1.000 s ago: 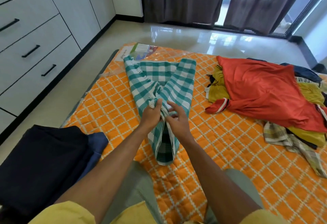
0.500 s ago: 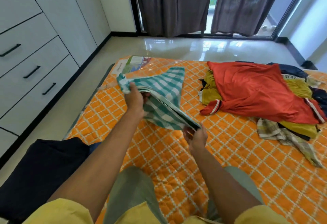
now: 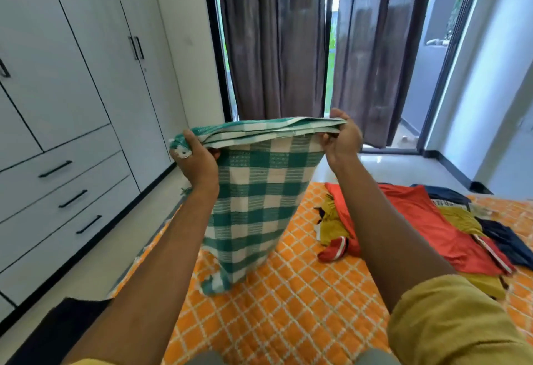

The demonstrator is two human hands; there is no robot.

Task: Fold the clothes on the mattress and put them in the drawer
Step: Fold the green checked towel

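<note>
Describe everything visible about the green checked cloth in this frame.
The green checked cloth is a woven-looking fabric in green and white squares, folded into several layers. It hangs upright in the air, its top edge stretched level between the left hand and the right hand, each pinching a corner. Its lower end reaches the orange quilted mattress.

The cloth (image 3: 253, 200) is hanging between the left hand (image 3: 196, 163) and right hand (image 3: 343, 137), above the mattress (image 3: 288, 307). A clothes pile (image 3: 432, 229) is lying at its right edge. Drawers (image 3: 66, 206) are standing left of the mattress, curtains (image 3: 277, 42) behind.
</note>
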